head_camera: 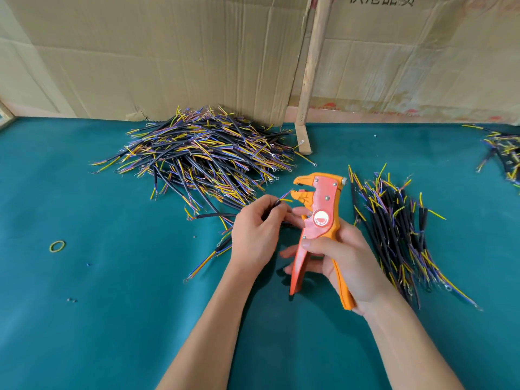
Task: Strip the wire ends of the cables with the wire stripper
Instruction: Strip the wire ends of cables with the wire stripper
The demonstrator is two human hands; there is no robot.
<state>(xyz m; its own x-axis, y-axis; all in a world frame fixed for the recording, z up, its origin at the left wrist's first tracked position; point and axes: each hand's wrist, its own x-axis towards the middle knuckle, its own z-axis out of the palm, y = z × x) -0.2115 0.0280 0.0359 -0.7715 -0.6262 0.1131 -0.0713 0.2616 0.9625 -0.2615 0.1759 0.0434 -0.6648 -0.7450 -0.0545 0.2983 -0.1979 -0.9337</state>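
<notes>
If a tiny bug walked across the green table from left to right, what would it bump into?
Small yellow rubber band → big messy pile of black cables with coloured wire ends → left hand pinching one cable → orange and red wire stripper gripped by the right hand → neater pile of black cables.

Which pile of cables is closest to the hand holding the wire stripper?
The smaller pile on the green table, just right of the right hand that grips the wire stripper. The big pile lies farther back on the left.
</notes>
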